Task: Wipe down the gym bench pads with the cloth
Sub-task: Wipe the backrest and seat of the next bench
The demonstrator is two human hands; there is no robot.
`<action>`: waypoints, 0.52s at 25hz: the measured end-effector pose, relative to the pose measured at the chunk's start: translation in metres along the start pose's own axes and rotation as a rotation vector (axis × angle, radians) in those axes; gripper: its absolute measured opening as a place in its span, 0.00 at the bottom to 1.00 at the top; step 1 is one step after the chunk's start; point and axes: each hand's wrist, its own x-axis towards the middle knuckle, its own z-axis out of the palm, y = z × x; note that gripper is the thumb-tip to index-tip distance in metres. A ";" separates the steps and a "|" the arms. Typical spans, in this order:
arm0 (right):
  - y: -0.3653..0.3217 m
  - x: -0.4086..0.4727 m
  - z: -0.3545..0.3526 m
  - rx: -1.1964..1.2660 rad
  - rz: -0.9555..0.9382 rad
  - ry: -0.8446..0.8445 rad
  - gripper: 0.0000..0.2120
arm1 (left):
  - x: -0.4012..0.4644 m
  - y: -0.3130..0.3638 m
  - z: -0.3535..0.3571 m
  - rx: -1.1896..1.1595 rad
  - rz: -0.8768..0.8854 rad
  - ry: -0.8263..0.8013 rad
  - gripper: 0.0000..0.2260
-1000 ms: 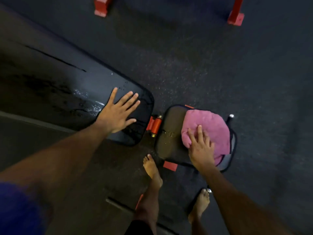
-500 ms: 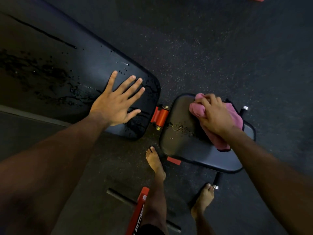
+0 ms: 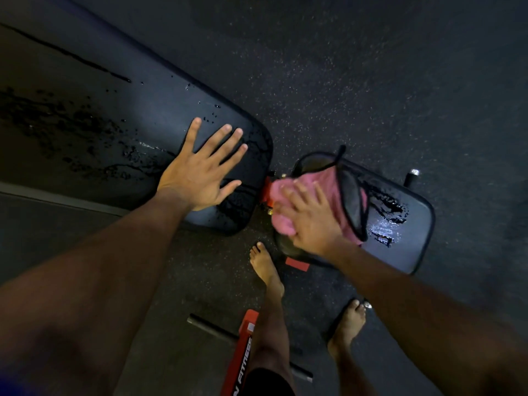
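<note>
The long black back pad (image 3: 148,118) runs from upper left to centre, wet with dark droplets and streaks. My left hand (image 3: 201,170) rests flat on its near end, fingers spread. The small black seat pad (image 3: 400,235) lies to the right, with wet patches on its right half. My right hand (image 3: 310,217) presses the pink cloth (image 3: 328,181) onto the seat pad's left end, next to the orange hinge; the hand is blurred. A black-edged flap of the cloth stands up beside my fingers.
Dark speckled rubber floor (image 3: 371,81) surrounds the bench. My bare feet stand below the seat pad: left foot (image 3: 265,267), right foot (image 3: 347,327). A red frame bar (image 3: 243,352) with white lettering and a black crossbar (image 3: 211,328) lie on the floor by my legs.
My right hand has swept the pink cloth leftward across the seat pad, from its right part to its left end by the hinge. My left hand has stayed flat on the back pad.
</note>
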 end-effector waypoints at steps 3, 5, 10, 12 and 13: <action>-0.019 -0.027 0.011 -0.025 -0.310 -0.099 0.34 | 0.000 0.000 0.000 0.009 -0.007 0.004 0.34; 0.010 -0.022 -0.003 -0.089 -0.373 -0.070 0.31 | 0.000 0.000 0.001 -0.001 -0.010 0.010 0.34; 0.106 0.023 -0.041 0.091 0.245 0.081 0.26 | 0.000 0.000 0.001 -0.005 -0.004 0.007 0.35; 0.082 0.015 -0.027 0.064 0.229 0.110 0.31 | 0.001 0.000 0.001 -0.026 -0.009 0.006 0.35; 0.058 0.005 -0.015 0.022 0.149 0.106 0.33 | 0.001 -0.001 0.001 -0.029 -0.011 0.005 0.35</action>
